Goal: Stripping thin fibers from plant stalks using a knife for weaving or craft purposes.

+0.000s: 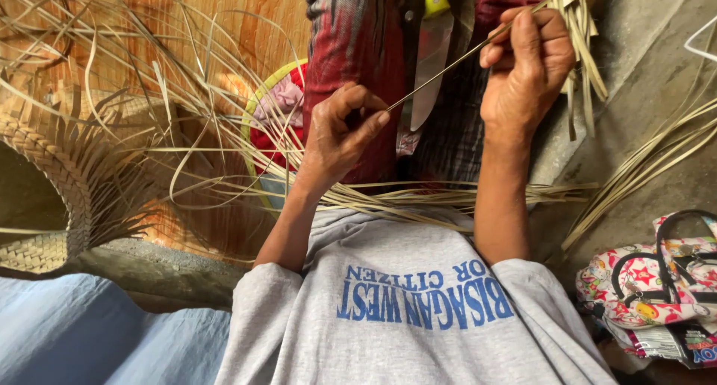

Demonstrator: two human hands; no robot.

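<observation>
The left hand (345,131) pinches the near end of a thin palm strip (441,70), fingers clamped on it just left of the knife (429,53). The right hand (526,64), right of the knife, is closed on the strip's far end. The knife lies blade toward the person, above a bundle of strips (448,197) across the lap.

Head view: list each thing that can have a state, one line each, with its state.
Left hand: closed, pinching the strip.
Right hand: closed, gripping the strip higher up.
Thin strip: held taut between both hands.
Knife: lying on the lap, blade bare.
Woven mat: unfinished, loose ends sticking out.
Patterned bag: lying on the floor.
</observation>
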